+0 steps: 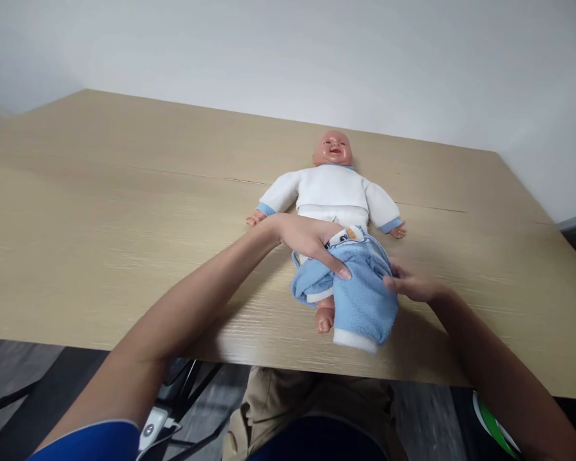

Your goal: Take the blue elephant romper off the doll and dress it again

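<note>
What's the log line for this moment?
left hand: on blue trousers | right hand: at trousers' side | doll: face up on table

The only view looks from my head, above the tabletop's (125,224) near edge, facing forward and down. It is near enough that my left hand (312,240) and right hand (411,283) sit just below centre, my forearms (196,298) running in from below. Both far corners show, with the wall (221,57) beyond.
</note>
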The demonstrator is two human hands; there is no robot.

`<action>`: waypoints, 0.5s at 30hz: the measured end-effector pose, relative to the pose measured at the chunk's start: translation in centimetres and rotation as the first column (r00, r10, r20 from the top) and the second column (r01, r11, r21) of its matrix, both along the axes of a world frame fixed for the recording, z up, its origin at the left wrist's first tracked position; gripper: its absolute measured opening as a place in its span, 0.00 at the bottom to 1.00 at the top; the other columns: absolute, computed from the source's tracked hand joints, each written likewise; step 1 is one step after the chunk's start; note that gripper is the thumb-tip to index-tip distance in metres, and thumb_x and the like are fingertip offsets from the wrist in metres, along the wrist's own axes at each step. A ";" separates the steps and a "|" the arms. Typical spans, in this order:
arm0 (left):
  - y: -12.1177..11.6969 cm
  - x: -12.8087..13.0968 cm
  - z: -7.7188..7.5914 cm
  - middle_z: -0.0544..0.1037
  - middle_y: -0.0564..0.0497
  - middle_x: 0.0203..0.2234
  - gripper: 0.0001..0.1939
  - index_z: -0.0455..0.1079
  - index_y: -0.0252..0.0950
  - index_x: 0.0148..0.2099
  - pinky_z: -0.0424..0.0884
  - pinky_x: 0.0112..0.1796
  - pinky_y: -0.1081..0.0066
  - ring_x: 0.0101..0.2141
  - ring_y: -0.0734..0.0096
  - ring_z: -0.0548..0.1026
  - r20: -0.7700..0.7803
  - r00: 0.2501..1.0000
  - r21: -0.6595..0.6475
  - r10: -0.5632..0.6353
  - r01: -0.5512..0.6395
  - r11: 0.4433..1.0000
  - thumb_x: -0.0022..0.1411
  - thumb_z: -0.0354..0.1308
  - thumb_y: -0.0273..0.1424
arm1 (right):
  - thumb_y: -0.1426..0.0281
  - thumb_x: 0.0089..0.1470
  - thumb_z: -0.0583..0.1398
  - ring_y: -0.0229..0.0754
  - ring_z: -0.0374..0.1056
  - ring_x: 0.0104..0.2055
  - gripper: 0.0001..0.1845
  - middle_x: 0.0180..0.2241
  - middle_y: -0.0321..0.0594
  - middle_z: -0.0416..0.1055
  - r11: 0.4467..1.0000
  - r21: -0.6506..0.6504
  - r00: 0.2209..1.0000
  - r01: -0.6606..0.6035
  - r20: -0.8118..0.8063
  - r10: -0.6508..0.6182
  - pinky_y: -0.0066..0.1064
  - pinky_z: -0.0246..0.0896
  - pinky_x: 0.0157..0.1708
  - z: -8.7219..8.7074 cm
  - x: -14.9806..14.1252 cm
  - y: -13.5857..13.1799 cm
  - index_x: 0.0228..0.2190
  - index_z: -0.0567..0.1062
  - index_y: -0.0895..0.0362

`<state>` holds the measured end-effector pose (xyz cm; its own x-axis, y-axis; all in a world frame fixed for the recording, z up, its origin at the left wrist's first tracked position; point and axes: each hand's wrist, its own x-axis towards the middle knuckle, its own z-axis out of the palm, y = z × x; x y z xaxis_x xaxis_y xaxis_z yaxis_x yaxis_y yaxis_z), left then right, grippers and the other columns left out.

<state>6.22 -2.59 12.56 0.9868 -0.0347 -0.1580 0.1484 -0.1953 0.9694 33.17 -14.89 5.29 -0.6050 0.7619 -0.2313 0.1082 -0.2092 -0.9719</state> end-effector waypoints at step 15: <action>-0.2 -0.3 -0.9 0.90 0.49 0.40 0.19 0.87 0.38 0.42 0.85 0.48 0.66 0.42 0.59 0.86 -0.001 0.998 -0.012 0.058 -0.058 0.998 0.57 0.83 0.45 | 0.39 0.58 0.76 0.40 0.74 0.32 0.30 0.32 0.35 0.79 0.961 -0.149 0.950 0.233 -0.174 -0.258 0.29 0.75 0.34 -1.1 -1.4 -0.6 0.41 0.84 0.52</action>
